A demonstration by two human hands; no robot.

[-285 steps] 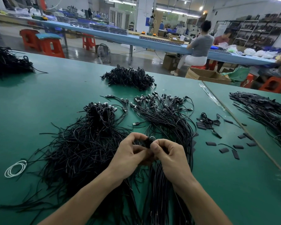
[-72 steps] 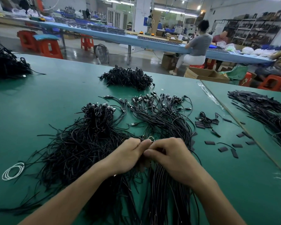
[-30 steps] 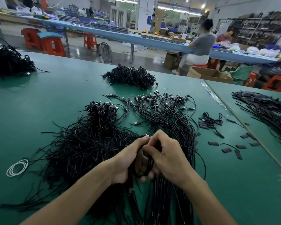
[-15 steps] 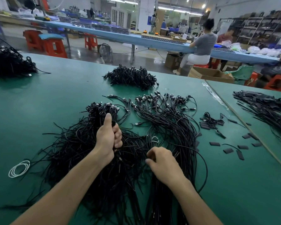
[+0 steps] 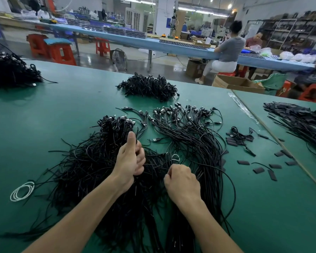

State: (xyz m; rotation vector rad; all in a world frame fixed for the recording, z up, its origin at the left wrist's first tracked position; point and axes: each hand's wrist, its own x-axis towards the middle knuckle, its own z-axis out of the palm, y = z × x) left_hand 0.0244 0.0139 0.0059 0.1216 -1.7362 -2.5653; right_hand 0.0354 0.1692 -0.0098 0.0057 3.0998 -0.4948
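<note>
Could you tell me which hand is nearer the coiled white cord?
Left. The left hand grips black cables right of the coiled white cord; the right hand is farther right.

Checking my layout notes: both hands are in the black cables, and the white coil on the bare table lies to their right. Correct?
No. The head view shows the white coil on the table lying to their left, beyond the left hand. The left hand and right hand are indeed in the black cables.
</note>
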